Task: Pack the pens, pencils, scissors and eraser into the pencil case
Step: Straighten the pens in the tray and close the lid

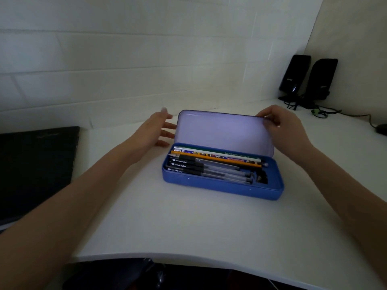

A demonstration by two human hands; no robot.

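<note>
A blue pencil case [222,188] lies on the white desk with its pale lid [225,130] standing up. Inside lie several black-capped pens [207,167] along the front, and an orange pencil [215,159] and patterned pencils [217,154] behind them. A dark object [261,176] sits in the small right compartment; I cannot tell what it is. My right hand [287,130] pinches the lid's upper right corner. My left hand [155,130] hovers with fingers spread just left of the lid, not clearly touching it.
A black laptop or folder [35,166] lies at the left. Two black speakers [307,76] with cables stand at the back right corner, and a dark mouse [382,129] sits at the right edge. The desk's curved front edge [188,260] runs below.
</note>
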